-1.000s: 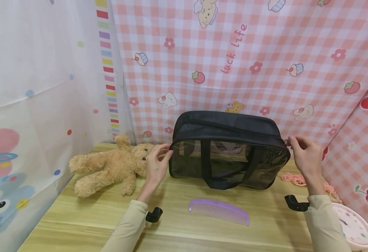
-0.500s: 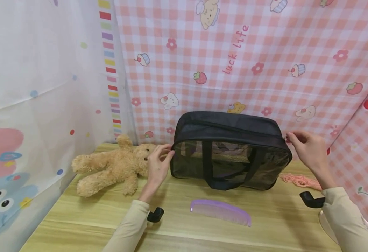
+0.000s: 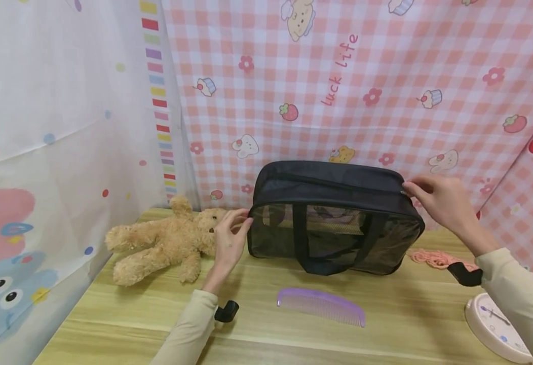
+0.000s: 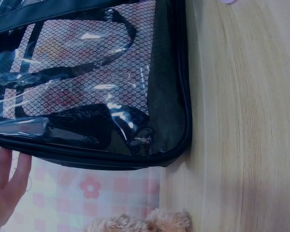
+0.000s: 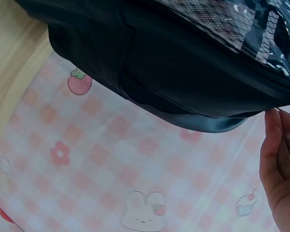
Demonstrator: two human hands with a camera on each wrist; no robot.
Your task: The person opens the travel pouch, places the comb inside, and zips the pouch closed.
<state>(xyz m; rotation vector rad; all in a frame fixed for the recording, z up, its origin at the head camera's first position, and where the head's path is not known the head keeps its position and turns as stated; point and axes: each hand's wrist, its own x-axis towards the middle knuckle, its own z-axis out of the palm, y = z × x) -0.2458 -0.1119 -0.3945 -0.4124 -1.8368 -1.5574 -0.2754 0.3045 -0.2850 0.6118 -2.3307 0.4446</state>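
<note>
A black toiletry bag [image 3: 335, 218] with a clear front panel, black handles and a top zip stands upright on the table. My left hand [image 3: 230, 241] pinches its upper left corner; in the left wrist view the fingers [image 4: 20, 169] meet the bag's edge. At the upper right end, my right hand [image 3: 442, 203] pinches the small zip pull [image 3: 404, 192]. The right wrist view shows that hand's fingertips [image 5: 271, 118] at the zip's end. Mesh shows through the clear panel; contents are hard to make out.
A tan teddy bear [image 3: 168, 243] lies left of the bag. In front is a purple comb [image 3: 321, 305]. Pink cord [image 3: 435, 258] and a round white clock [image 3: 499, 324], partly hidden by my right sleeve, lie at right. A checked cloth [image 3: 316, 76] hangs close behind the bag.
My right hand has moved up and leftward round the bag's right top corner with the zip pull. The left hand stays at the left corner, and the bag has barely shifted.
</note>
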